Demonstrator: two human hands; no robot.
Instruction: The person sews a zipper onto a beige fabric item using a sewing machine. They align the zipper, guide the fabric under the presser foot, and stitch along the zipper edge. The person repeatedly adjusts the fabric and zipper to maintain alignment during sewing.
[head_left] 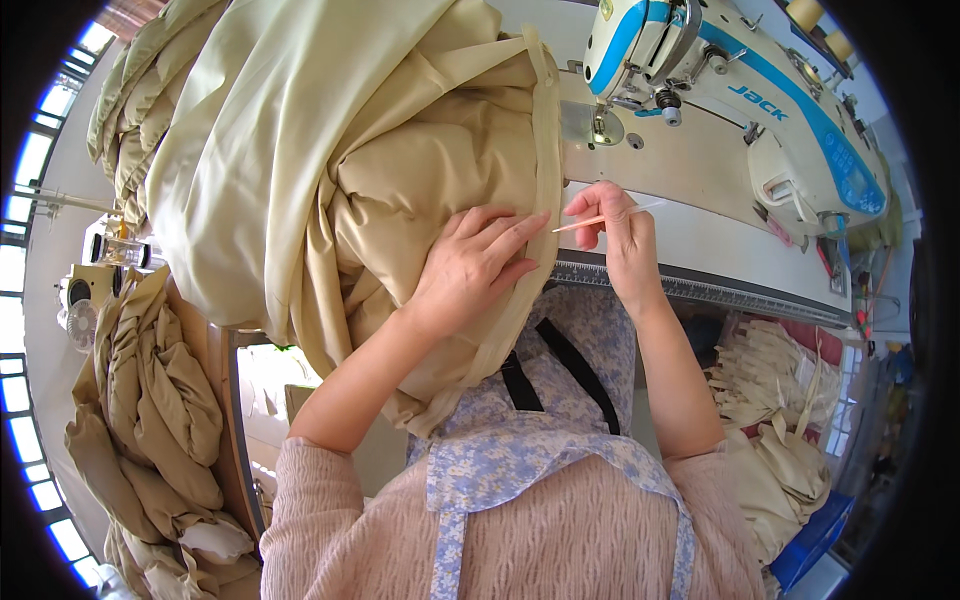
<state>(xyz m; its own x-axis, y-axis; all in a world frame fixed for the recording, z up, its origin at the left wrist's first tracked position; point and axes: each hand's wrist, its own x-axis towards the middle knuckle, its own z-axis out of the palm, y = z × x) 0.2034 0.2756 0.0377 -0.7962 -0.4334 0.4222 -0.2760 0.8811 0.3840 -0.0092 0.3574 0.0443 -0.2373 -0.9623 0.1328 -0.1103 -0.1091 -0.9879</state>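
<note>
Left hand [475, 265] flat, fingers spread, pinning the cream padded fabric [420, 180] beside its bound edge strip [547, 150], which runs straight away toward the presser foot [600, 125]; right hand [615, 230], just right of it, pinches a thin stick [605, 217].

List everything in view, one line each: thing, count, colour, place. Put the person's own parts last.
Padded fabric piece: one, beige, on the table under the left hand.
Edge band: one, beige, along the piece's right edge, running toward the needle.
Sewing machine: one, white and blue, top right.
Sewing table: one, white, with a ruler strip on its near edge.
Thread cones: two, tan, behind the machine.
Folded fabric pile: one, beige, lower left.
Cut strips: one heap, cream, lower right.
Bin: one, blue, bottom right.
Apron: one, blue floral, on the person.
Thin stick: one, pale, in the right hand's grip.
Left hand: flat on the fabric.
Right hand: pinching the stick.
</note>
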